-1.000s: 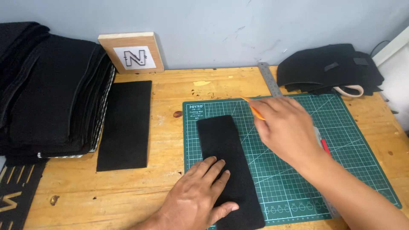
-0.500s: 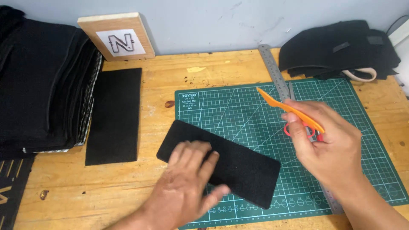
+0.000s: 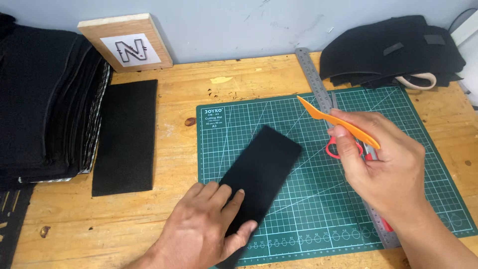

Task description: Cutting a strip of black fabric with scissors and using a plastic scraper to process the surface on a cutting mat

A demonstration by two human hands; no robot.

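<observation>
The left hand (image 3: 201, 234) lies flat, fingers spread and pressed down on the near end of a black fabric strip (image 3: 264, 169), gripping nothing. The strip lies at a slant on the green cutting mat (image 3: 294, 224), its far end pointing up and to the right toward the mat's middle, its near end running under the palm and off the mat's front edge.

The right hand (image 3: 386, 164) hovers above the right half of the mat, thumb and fingers closed around an orange plastic folding tool (image 3: 334, 119). The tool's pointed tip aims up and to the left, clear of the strip. Just under this hand lie red-handled scissors (image 3: 341, 149), partly hidden, beside a long steel ruler (image 3: 318, 87) that runs diagonally from the back of the wooden surface (image 3: 174, 149) down across the mat to its front edge.

To the left of the mat a second black fabric rectangle (image 3: 125, 137) lies flat on the wood, just beside a tall stack of black fabric sheets (image 3: 45, 99). A wooden block with a letter label (image 3: 127, 42) leans against the wall behind them. At the back right sits a heap of black fabric (image 3: 393, 50) with a pale curved handle showing at its edge
</observation>
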